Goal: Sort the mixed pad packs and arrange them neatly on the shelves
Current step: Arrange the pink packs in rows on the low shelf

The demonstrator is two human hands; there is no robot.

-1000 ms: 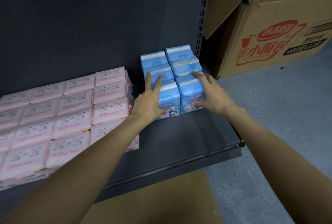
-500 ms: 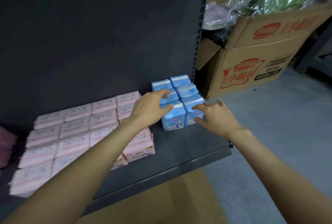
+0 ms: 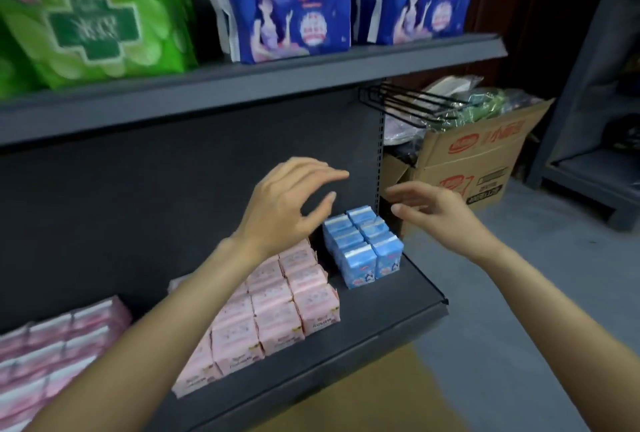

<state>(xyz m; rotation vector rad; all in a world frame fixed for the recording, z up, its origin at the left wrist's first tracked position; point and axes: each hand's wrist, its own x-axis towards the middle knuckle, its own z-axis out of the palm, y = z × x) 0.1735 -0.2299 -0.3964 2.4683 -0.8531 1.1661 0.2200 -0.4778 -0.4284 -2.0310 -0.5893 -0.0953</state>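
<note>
Left hand: your left hand (image 3: 287, 203) hangs in the air above the lower shelf, fingers loosely spread and a little bent, holding nothing. It touches no pack.
Right hand: your right hand (image 3: 440, 212) is raised at about the same height, fingers relaxed and pointing left toward the other hand, holding nothing.
Gap between hands: the two hands are near each other but apart, with the shelf's dark back panel showing between them.
Blue packs: the small blue packs (image 3: 363, 244) stand upright in a block two wide and several deep, at the right end of the lower shelf, below both hands.
Pink packs: the pink packs (image 3: 277, 307) stand in neat rows just left of the blue block, a narrow strip of bare shelf between them. Your left forearm covers part of these rows.
Far-left pink packs: a second group of pink packs (image 3: 52, 362) lies at the left edge; blurred, so the count is not readable.
Lower shelf: the lower shelf (image 3: 398, 303) is dark grey, bare in front of the blue block.
Upper shelf: the upper shelf (image 3: 242, 89) carries large green packs (image 3: 93, 19) at left and two dark blue packs (image 3: 287, 12) standing side by side at right.
Beside the rack: an open cardboard box (image 3: 474, 161) sits on the floor to the right, stuffed with plastic-wrapped goods, black wire hooks (image 3: 405, 102) above it.
</note>
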